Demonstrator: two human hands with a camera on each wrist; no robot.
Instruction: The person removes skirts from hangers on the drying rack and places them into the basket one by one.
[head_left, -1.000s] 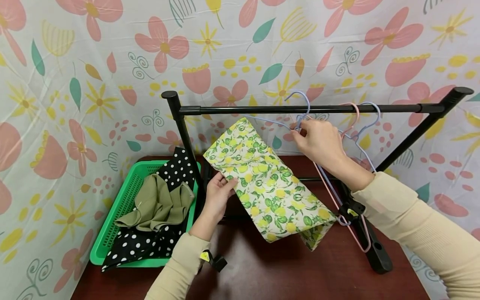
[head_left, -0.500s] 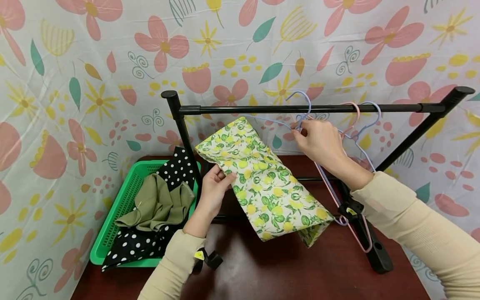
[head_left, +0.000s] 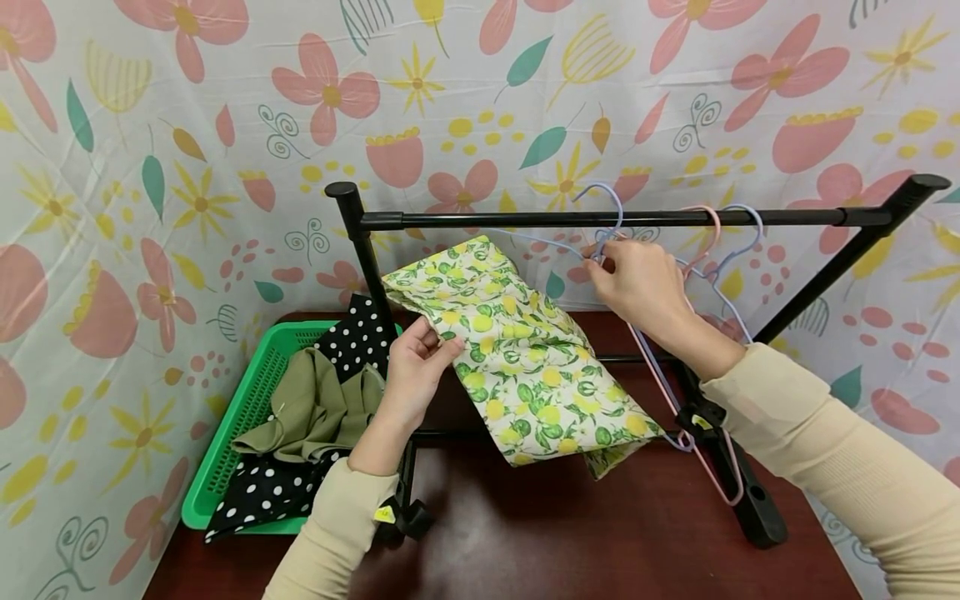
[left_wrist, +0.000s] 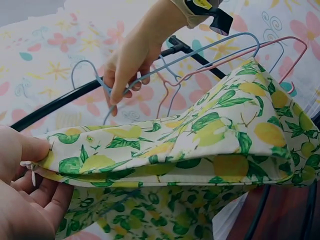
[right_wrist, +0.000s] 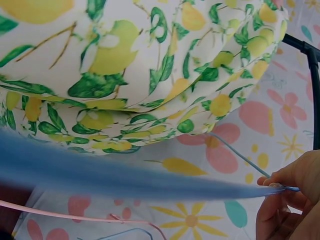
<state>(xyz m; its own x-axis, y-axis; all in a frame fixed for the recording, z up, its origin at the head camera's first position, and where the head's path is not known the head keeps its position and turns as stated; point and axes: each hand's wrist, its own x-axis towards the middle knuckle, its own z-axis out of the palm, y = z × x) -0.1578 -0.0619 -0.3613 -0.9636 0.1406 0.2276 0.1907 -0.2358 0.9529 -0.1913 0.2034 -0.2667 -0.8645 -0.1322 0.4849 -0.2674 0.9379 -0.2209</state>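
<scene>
My left hand (head_left: 411,371) pinches the left edge of a lemon-print cloth garment (head_left: 536,375) between thumb and fingers. In the left wrist view, the garment's edge (left_wrist: 165,172) gapes in a long fold, with a small white string at the pinched corner. My right hand (head_left: 641,283) grips a blue clothes hanger (head_left: 617,200) at the neck, just below its hook, which reaches over the black rail. One hanger arm runs left behind the garment, partly hidden by it. In the right wrist view, the blue hanger (right_wrist: 200,190) passes close below the garment.
The black rack rail (head_left: 480,220) crosses above the dark red table (head_left: 570,533). A pink hanger (head_left: 712,229) and another blue hanger (head_left: 756,225) hang at right. At left, a green basket (head_left: 225,433) holds olive cloth (head_left: 311,408) and black polka-dot cloth (head_left: 258,492).
My left hand has moved left and slightly up, drawing the garment's left edge leftward. The garment has shifted left and its lower end has risen a little. My right hand stays at the hanger's neck.
</scene>
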